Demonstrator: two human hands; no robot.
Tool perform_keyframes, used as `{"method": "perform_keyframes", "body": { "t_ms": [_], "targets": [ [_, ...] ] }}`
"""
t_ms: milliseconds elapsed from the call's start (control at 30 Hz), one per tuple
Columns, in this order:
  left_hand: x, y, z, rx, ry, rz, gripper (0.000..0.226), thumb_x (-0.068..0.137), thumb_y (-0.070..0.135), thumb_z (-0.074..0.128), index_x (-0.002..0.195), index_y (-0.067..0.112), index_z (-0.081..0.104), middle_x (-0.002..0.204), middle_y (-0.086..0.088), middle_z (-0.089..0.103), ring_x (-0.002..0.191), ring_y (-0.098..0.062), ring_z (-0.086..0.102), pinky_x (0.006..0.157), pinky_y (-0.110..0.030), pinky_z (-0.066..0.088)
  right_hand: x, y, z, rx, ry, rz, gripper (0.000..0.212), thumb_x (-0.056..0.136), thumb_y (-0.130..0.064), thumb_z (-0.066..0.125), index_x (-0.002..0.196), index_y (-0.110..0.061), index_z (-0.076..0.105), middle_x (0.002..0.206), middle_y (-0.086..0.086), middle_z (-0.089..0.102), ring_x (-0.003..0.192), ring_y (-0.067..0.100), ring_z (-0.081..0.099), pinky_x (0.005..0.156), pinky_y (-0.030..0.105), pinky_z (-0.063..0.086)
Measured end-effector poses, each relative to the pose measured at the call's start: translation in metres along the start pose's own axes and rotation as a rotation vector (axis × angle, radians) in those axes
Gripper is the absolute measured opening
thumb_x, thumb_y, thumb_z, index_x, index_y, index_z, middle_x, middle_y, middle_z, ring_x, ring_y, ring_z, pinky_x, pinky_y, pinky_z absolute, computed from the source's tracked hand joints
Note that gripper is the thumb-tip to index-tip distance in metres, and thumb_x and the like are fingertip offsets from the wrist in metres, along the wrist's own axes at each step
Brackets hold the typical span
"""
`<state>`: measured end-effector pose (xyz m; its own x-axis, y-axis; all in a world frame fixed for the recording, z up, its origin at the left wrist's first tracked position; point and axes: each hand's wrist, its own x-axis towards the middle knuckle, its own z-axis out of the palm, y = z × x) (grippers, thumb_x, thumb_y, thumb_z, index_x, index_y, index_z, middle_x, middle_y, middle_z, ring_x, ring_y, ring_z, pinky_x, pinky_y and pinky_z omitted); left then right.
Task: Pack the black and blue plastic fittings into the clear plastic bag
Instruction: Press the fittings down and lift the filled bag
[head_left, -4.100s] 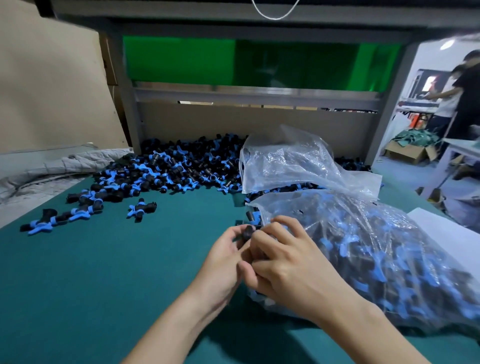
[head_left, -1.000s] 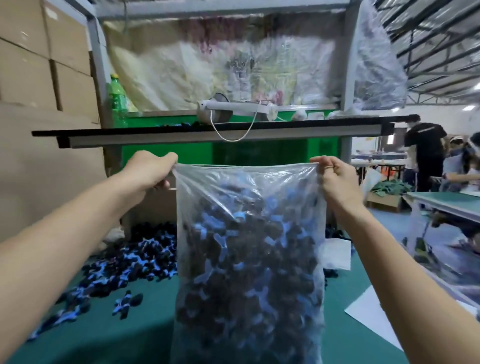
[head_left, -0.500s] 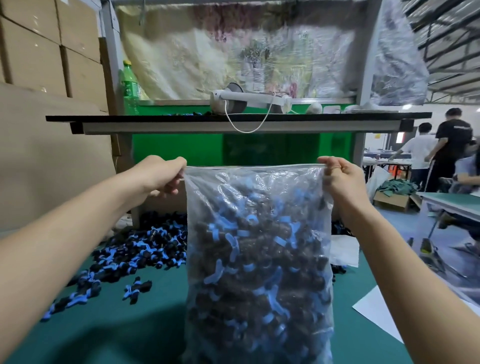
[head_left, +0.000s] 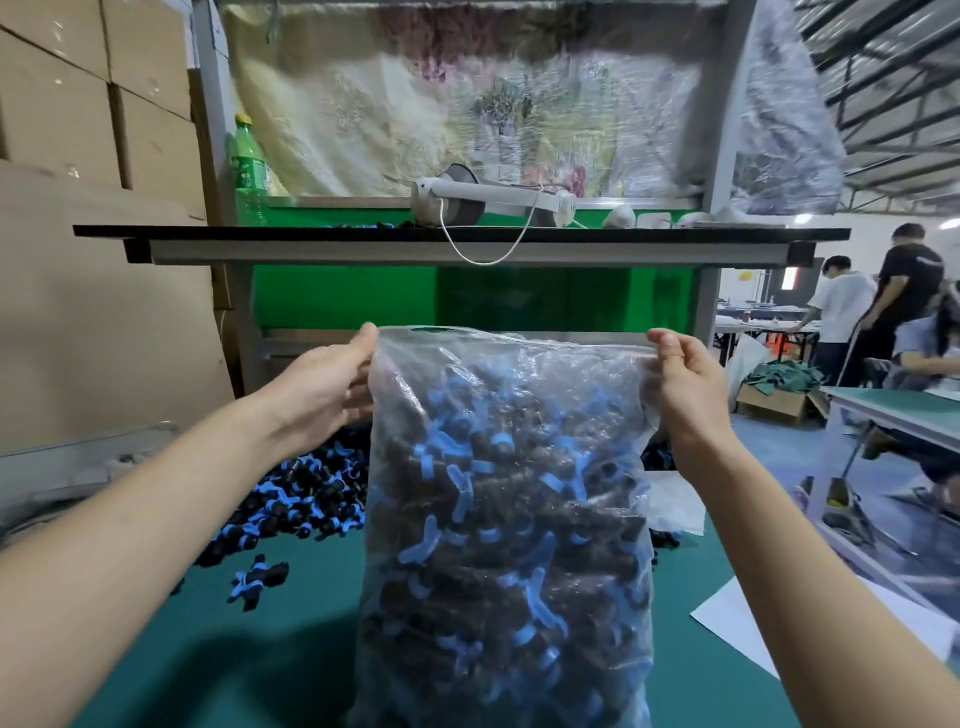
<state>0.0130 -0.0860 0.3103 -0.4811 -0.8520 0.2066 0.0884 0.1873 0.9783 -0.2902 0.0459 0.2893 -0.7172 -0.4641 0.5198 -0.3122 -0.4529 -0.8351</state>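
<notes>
Factory packing floor: workbenches (head_left: 291, 665), stacked cartons (head_left: 67, 88).

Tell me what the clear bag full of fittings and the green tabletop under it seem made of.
Clear crinkled plastic bag: thin soft plastic film, glossy; it wrinkles, glares, and shows the black-and-blue fittings through.
Flat dark-green tabletop: probably a matte rubber or vinyl mat; smooth, even, shineless, exact material unclear.

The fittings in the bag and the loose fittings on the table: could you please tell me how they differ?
The bagged fittings are heaped tall inside the upright clear bag; the loose fittings lie spread low on the green table. The bagged fittings look hazy behind plastic; the loose fittings show uncovered. Both are black and blue.
</notes>
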Motion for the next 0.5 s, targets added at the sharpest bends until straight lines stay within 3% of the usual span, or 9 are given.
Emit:
{"method": "perform_keyframes", "body": {
  "t_ms": [67,200,300,333,400,433,500],
  "targets": [
    [0.0,-0.005,0.002,-0.013,0.04,-0.006,0.038,0.1,0.04,0.052,0.086,0.01,0.071,0.086,-0.007,0.072,0.079,-0.02,0.064,0.078,-0.034,0.051,-0.001,0.001,-0.001,-0.03,0.005,-0.014,0.025,0.106,-0.034,0.043,0.115,-0.018,0.061,0.09,-0.007,0.06,0.071,0.0,0.057,0.066,0.017,0.049],
    [0.005,-0.012,0.004,-0.104,0.135,-0.029,0.025,0.099,0.023,0.057,0.107,0.001,0.067,0.094,-0.014,0.068,0.081,-0.021,0.062,0.085,-0.037,0.052,-0.007,0.001,-0.004,-0.031,-0.029,-0.08,0.023,0.101,-0.036,0.053,0.116,-0.018,0.058,0.098,-0.016,0.059,0.069,-0.021,0.057,0.058,0.0,0.043],
    [0.01,-0.015,0.0,-0.094,0.186,0.08,0.01,0.098,0.017,0.059,0.096,0.009,0.066,0.081,-0.007,0.067,0.066,-0.016,0.06,0.061,-0.029,0.052,-0.012,0.003,-0.005,-0.004,-0.114,-0.043,0.035,0.096,-0.041,0.059,0.121,-0.017,0.058,0.106,-0.009,0.064,0.09,-0.006,0.065,0.071,0.011,0.051],
    [0.012,-0.014,-0.001,-0.059,0.203,0.117,0.007,0.097,0.015,0.059,0.094,0.011,0.064,0.08,-0.005,0.066,0.063,-0.014,0.06,0.054,-0.026,0.05,-0.013,0.007,-0.005,0.02,-0.154,0.01,0.035,0.094,-0.044,0.06,0.113,-0.014,0.061,0.1,-0.002,0.066,0.086,0.006,0.068,0.07,0.019,0.053],
    [0.015,-0.015,-0.005,0.027,0.24,0.167,0.004,0.096,0.013,0.061,0.094,0.014,0.064,0.084,-0.003,0.065,0.064,-0.012,0.06,0.052,-0.023,0.049,-0.017,0.013,-0.003,-0.012,-0.177,0.095,0.045,0.092,-0.053,0.057,0.08,-0.01,0.058,0.07,0.006,0.058,0.058,0.014,0.059,0.058,0.026,0.046],
    [0.018,-0.016,-0.006,0.062,0.261,0.186,0.005,0.096,0.013,0.061,0.093,0.015,0.064,0.086,-0.003,0.065,0.068,-0.012,0.06,0.055,-0.024,0.05,-0.018,0.014,-0.003,-0.04,-0.161,0.124,0.052,0.093,-0.056,0.055,0.069,-0.01,0.052,0.06,0.007,0.05,0.048,0.013,0.05,0.052,0.025,0.041],
    [0.023,-0.015,-0.007,0.113,0.321,0.226,0.008,0.095,0.011,0.063,0.091,0.018,0.066,0.092,-0.003,0.065,0.08,-0.015,0.061,0.07,-0.029,0.052,-0.015,0.014,0.002,0.002,-0.126,0.154,0.054,0.097,-0.052,0.053,0.068,-0.006,0.05,0.055,0.008,0.044,0.043,0.013,0.043,0.046,0.022,0.037]
  ]
}}
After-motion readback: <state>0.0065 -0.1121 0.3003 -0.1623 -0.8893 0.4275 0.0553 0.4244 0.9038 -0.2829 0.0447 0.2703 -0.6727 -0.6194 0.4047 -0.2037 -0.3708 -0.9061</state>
